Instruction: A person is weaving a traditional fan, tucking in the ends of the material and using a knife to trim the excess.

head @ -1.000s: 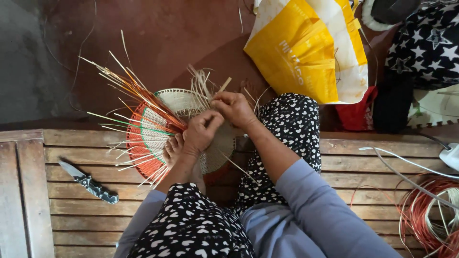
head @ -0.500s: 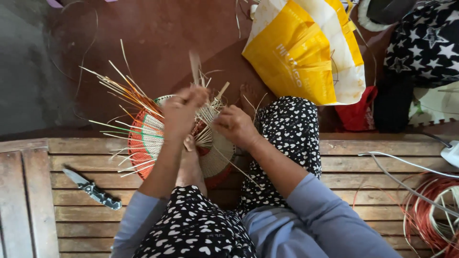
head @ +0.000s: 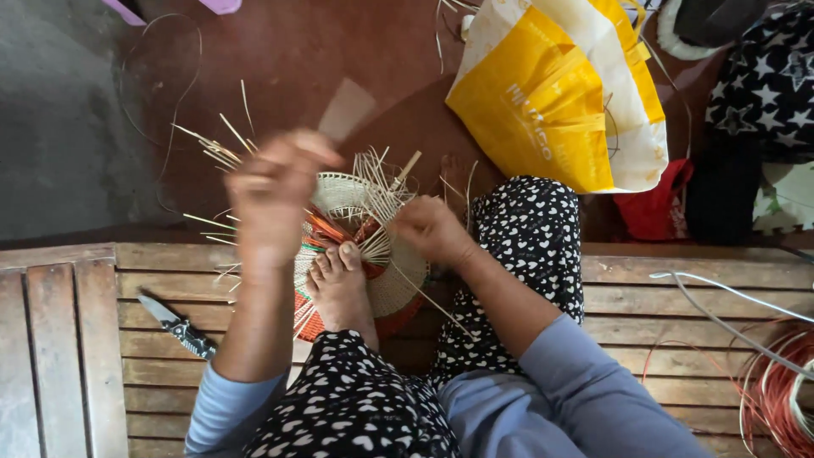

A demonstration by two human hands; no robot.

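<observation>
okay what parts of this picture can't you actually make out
Head view:
- Left hand: motion-blurred; its grip on the pale strip is unclear.
- Woven disc: middle hidden by the foot and left forearm.
- Red coil: cut off by the right edge.
- Right hand: fingertips buried among the strands.

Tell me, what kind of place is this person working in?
Probably a home craft spot, not a factory: the person sits on a slatted wooden platform over a reddish floor, weaving a round basket steadied by a bare foot. Coils of cane and a folding knife lie alongside.
</observation>
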